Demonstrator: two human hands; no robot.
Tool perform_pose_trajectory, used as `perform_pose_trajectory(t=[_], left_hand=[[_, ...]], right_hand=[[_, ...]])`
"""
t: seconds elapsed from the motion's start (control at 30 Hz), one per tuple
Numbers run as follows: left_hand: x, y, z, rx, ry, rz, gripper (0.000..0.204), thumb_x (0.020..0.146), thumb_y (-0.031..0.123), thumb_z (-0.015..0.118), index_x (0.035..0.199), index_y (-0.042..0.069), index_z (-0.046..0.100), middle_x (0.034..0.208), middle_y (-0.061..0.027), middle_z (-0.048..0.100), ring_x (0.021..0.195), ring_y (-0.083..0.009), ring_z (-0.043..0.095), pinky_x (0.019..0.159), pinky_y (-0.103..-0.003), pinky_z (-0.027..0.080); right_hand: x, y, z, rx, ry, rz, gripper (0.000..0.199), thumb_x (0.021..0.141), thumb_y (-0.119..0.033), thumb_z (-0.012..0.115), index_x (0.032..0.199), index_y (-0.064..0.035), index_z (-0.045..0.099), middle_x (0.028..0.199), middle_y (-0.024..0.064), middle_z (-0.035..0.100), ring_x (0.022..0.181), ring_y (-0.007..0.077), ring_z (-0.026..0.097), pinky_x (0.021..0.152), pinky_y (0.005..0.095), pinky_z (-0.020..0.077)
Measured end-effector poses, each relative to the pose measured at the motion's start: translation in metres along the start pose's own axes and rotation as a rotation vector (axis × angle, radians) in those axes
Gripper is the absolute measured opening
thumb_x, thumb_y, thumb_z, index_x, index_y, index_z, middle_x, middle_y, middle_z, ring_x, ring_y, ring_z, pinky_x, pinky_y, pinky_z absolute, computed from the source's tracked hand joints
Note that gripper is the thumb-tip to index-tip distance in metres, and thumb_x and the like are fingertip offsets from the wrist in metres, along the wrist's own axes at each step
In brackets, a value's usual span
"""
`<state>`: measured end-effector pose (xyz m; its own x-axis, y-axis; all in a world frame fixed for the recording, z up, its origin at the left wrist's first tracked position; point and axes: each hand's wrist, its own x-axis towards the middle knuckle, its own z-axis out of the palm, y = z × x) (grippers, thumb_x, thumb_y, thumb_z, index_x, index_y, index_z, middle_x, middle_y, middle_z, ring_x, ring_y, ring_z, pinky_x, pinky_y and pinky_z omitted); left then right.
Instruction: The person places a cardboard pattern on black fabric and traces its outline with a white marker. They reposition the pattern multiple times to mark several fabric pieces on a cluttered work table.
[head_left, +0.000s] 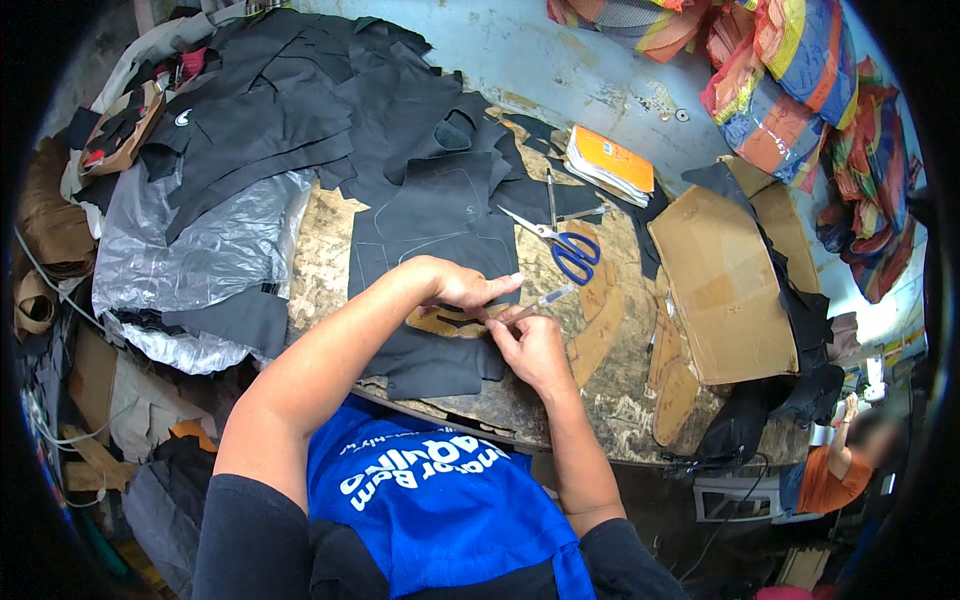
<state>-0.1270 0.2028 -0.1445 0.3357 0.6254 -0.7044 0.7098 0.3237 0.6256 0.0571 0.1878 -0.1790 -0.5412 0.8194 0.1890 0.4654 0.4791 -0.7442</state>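
Just one view here: a head-worn fisheye looking steeply down over the person's chest at the surface (pixel 330 250), pretty close in. Forearms come up from the lower edge, and the edges bend toward the dark rim.

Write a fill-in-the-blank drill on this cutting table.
1. The right hand holds a ____ over the black material.
2. The left hand presses a tan ____ pattern flat.
3. The scissors have ____ handles.
4. The notepad has an ____ cover.
Missing: pen; cardboard; blue; orange
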Motion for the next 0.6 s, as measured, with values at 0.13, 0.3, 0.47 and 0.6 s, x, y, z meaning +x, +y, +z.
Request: perform_pose_trajectory(t=[0.13,0.3,0.47,0.6], left_hand=[[-0.002,0.001,0.003,0.089,-0.047,0.056,0.097,0.079,0.081,0.01,0.132,0.009,0.05,0.134,-0.0158,0.049,0.12,-0.03,0.049,0.088,-0.038,0.045],[-0.014,-0.004,0.037,0.299,0.187,0.318,0.074,0.094,0.059,0.017,0.133,0.002,0.04,0.124,-0.0253,0.053,0.121,-0.0392,0.044,0.103,-0.041,0.034],[-0.025,-0.015,0.087,0.344,0.402,0.25,0.061,0.096,0.046,0.033,0.139,0.003,0.03,0.144,-0.0175,0.032,0.137,-0.0364,0.022,0.097,-0.073,0.021],[-0.026,-0.022,0.108,0.445,0.555,0.267,0.062,0.095,0.045,0.035,0.14,0.003,0.03,0.147,-0.0147,0.029,0.139,-0.033,0.018,0.099,-0.073,0.014]], right_hand=[[-0.001,0.006,-0.008,-0.019,0.047,0.022,0.012,0.08,-0.011,0.064,0.077,0.0007,0.063,0.059,0.0128,0.058,0.051,0.0188,0.054,0.051,0.0316,0.0433],[-0.001,0.012,-0.01,0.007,0.073,0.082,0.012,0.08,-0.008,0.063,0.075,0.0023,0.061,0.061,0.0184,0.059,0.055,0.0304,0.061,0.055,0.0358,0.0467],[-0.001,0.02,-0.008,-0.011,0.125,-0.114,0.013,0.081,-0.006,0.061,0.073,0.0045,0.06,0.064,0.0187,0.059,0.059,0.0324,0.061,0.056,0.0364,0.0473],[0.0,0.025,-0.007,-0.032,0.101,-0.194,0.013,0.08,-0.004,0.061,0.071,0.0053,0.059,0.067,0.0193,0.06,0.061,0.0335,0.061,0.056,0.0371,0.0472]])
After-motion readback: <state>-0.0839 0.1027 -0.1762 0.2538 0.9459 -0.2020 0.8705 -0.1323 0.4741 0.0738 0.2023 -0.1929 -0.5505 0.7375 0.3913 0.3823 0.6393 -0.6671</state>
